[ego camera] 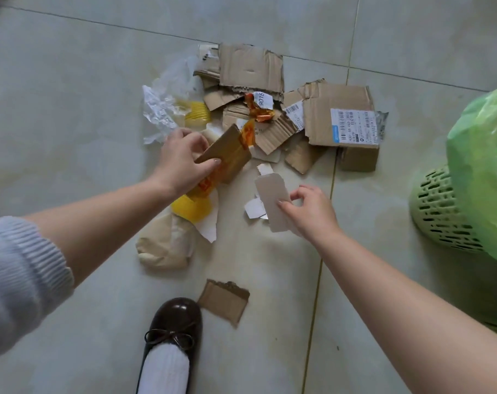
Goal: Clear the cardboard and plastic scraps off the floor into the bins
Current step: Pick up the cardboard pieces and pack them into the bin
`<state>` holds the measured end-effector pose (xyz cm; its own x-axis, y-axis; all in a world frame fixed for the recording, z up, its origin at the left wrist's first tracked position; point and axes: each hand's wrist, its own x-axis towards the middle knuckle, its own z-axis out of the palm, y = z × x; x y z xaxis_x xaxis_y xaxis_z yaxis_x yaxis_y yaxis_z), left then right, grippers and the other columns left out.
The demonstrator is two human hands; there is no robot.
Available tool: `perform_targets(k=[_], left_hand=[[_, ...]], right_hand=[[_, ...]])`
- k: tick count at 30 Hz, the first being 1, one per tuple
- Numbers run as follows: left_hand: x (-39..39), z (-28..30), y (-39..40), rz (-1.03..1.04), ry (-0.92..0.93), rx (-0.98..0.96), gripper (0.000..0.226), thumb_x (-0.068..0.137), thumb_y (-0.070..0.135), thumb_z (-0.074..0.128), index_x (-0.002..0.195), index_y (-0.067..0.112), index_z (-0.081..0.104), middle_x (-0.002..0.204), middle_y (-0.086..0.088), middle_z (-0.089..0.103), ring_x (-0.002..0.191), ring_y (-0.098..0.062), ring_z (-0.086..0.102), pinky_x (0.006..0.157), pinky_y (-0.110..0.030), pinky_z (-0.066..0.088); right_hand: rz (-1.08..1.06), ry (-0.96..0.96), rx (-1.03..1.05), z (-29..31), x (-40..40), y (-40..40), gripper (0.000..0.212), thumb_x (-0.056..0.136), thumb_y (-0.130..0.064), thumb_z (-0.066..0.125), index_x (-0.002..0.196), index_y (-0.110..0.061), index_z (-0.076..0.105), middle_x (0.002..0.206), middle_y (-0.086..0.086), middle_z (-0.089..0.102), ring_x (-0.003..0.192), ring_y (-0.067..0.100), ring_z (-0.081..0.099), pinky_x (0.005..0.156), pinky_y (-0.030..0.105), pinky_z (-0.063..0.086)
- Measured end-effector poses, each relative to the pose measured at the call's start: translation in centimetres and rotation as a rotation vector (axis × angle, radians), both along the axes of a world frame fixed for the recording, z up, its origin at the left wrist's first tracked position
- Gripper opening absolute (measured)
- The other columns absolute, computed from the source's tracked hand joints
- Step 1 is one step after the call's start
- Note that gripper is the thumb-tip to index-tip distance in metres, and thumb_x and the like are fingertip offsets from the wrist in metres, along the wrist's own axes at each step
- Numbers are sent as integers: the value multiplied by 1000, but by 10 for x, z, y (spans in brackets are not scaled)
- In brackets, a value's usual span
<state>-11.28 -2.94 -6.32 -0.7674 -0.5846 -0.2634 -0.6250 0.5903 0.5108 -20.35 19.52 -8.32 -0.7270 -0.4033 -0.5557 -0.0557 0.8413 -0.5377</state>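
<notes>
A heap of torn cardboard (250, 68) and plastic scraps lies on the tiled floor. My left hand (182, 160) grips a brown cardboard piece wrapped in yellow-orange plastic (227, 160), lifted above the pile. My right hand (310, 209) pinches a grey-white card strip (270, 197) just right of it. A labelled box piece (347, 120) sits at the right of the heap, clear plastic film (162, 109) at the left. A beige crumpled wrapper (165, 245) and a loose cardboard scrap (224, 301) lie nearer to me.
A green perforated bin (440, 217) lined with a green plastic bag (480, 166) stands at the right edge. My brown shoe (176, 322) with a white sock is planted just left of the loose cardboard scrap. Bare tiles surround the heap.
</notes>
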Motion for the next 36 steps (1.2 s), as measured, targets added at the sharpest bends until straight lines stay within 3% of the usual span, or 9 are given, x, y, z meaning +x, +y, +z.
perform_targets(k=[4,11,14,16,21,27,30,33,36], left_hand=[[-12,-7,-10,42,61,-39,30,76,30,74,94,11,58,127,-11,41,122,-23,42,97,-22,32],[-27,-21,-26,80,25,-67,63,72,31,77,120,10,41,131,-13,39,117,-28,47,101,-40,42],[-31,-26,-28,3,5,-43,88,71,37,77,141,19,26,143,-10,37,131,-28,37,109,-45,33],[-35,-29,-27,-44,-37,-33,95,68,45,77,143,20,24,146,-10,35,134,-28,33,111,-47,30],[-44,-27,-23,67,-124,3,69,67,44,78,120,13,46,126,-13,43,113,-27,46,94,-36,43],[-40,-9,-21,-23,-160,17,34,78,34,70,85,17,42,88,-6,48,79,-21,44,56,-31,34],[-31,0,-26,30,-76,103,39,77,26,67,65,23,30,67,2,41,72,-21,43,49,-28,31],[-18,21,-37,131,80,232,40,75,25,70,66,25,31,69,5,40,68,-15,42,54,-25,34],[7,35,-46,232,128,419,42,75,30,75,96,24,39,96,0,50,83,-12,52,63,-26,45]], right_hand=[[44,103,63,-3,6,-13,13,83,-34,64,89,-22,64,130,3,48,126,22,38,83,26,31],[94,131,186,-6,7,-30,19,84,-24,61,100,-17,53,119,7,42,109,28,46,71,29,35],[140,130,199,-7,14,-34,29,83,-22,61,108,-16,47,118,8,48,102,31,53,70,31,37],[112,93,185,-8,17,-34,34,83,-22,61,112,-16,43,111,6,56,98,29,55,68,32,39],[-78,-111,64,-3,22,-29,36,85,-22,61,119,-19,51,91,-3,56,89,20,54,71,27,36],[-26,-86,-38,16,35,-19,13,86,-21,61,98,-19,63,89,-2,61,86,20,56,70,27,41],[-91,-128,-132,24,46,-15,10,87,-23,61,95,-17,64,95,2,66,90,22,61,77,35,50],[-159,-240,-235,34,60,-8,19,90,-27,59,103,-16,67,101,2,69,95,20,63,81,34,51],[-138,-291,-219,33,81,4,19,91,-27,57,103,-17,68,99,1,70,93,19,64,81,33,50]])
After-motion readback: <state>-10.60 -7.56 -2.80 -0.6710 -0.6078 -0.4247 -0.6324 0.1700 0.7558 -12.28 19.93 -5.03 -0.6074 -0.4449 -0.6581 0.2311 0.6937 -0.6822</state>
